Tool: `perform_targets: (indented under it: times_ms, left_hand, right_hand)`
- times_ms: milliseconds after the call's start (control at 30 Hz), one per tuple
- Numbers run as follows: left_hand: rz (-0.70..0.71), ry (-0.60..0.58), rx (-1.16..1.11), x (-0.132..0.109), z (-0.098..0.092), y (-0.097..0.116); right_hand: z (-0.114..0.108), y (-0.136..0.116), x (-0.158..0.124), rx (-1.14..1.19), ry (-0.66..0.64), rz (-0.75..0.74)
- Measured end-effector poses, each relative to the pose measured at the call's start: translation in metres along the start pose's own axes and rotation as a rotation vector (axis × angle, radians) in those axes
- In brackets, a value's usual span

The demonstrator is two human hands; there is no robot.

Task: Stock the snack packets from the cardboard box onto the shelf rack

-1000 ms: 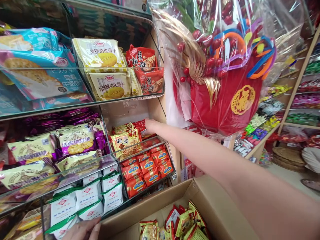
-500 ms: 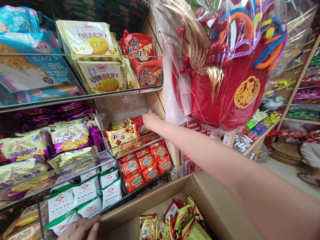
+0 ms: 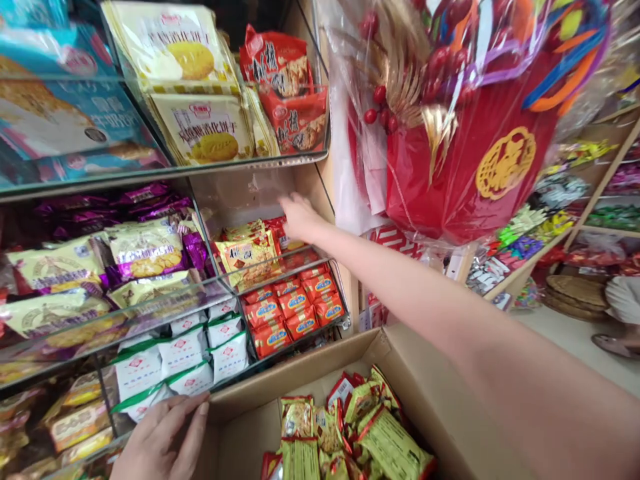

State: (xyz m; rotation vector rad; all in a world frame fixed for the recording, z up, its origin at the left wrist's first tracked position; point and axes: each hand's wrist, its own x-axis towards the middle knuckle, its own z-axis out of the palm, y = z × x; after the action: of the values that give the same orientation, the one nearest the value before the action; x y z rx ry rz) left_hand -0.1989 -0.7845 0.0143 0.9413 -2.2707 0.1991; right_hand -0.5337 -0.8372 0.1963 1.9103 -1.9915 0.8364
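My right hand (image 3: 299, 217) reaches into a shelf compartment, its fingers stretched out above red-and-yellow snack packets (image 3: 247, 257). Nothing shows in that hand, though its underside is hidden. Beneath it, past a clear divider, small red packets (image 3: 295, 303) stand in rows. At the lower left, my left hand (image 3: 167, 433) is closed on the left edge of an open cardboard box (image 3: 305, 373). Inside the box lie several loose yellow-and-red snack packets (image 3: 390, 437), like those on the shelf.
Purple-and-cream biscuit packs (image 3: 145, 247) and white-and-green packets (image 3: 183, 357) fill compartments on the left. Cream biscuit packs (image 3: 200, 127) sit on the shelf above. A plastic-wrapped red gift bag (image 3: 460, 160) hangs right of the shelf, over my arm. Part of a person (image 3: 623, 307) shows far right.
My right hand has lifted slightly off the packets, and its fingers have straightened. More of my left hand and of the box's contents now shows as the view tips down.
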Motion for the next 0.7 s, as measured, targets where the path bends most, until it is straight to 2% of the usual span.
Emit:
perform_targets:
  times_ms: [67,133,200,300,367,400,433,500,567,633,700]
  left_hand:
    - [-0.022,-0.005,0.010,0.002,-0.002,0.008]
    - [-0.035,-0.006,0.022,0.002,-0.002,0.012]
    - [-0.046,0.000,0.025,0.001,-0.001,0.016]
    - [-0.067,-0.010,0.019,0.000,0.000,0.021]
    - [-0.097,-0.015,0.021,0.000,0.001,0.024]
    - [-0.108,-0.014,0.024,0.000,0.001,0.025]
    - [-0.112,-0.010,0.029,0.000,0.002,0.026]
    - [-0.097,0.001,0.038,-0.001,0.003,0.025]
    - [-0.050,0.010,0.044,-0.002,0.004,0.022]
    - [-0.007,0.012,0.044,-0.003,0.005,0.018]
    - [-0.032,0.030,0.043,-0.002,0.003,0.015]
  right_hand:
    - [-0.008,-0.001,-0.005,0.035,0.204,-0.086]
    - [-0.017,-0.004,-0.022,0.086,0.370,-0.193]
    - [-0.024,-0.007,-0.055,0.137,0.424,-0.319]
    - [-0.023,-0.006,-0.128,0.171,0.385,-0.603]
    - [-0.012,0.001,-0.180,0.158,0.238,-0.805]
    - [-0.003,0.006,-0.204,0.129,0.110,-0.844]
    - [0.007,0.011,-0.225,0.090,-0.052,-0.821]
    - [0.032,0.020,-0.256,0.006,-0.371,-0.687]
    - [0.057,0.027,-0.272,-0.041,-0.593,-0.500]
    - [0.079,0.030,-0.274,-0.060,-0.764,-0.329]
    - [0.093,0.030,-0.269,-0.082,-0.888,-0.225]
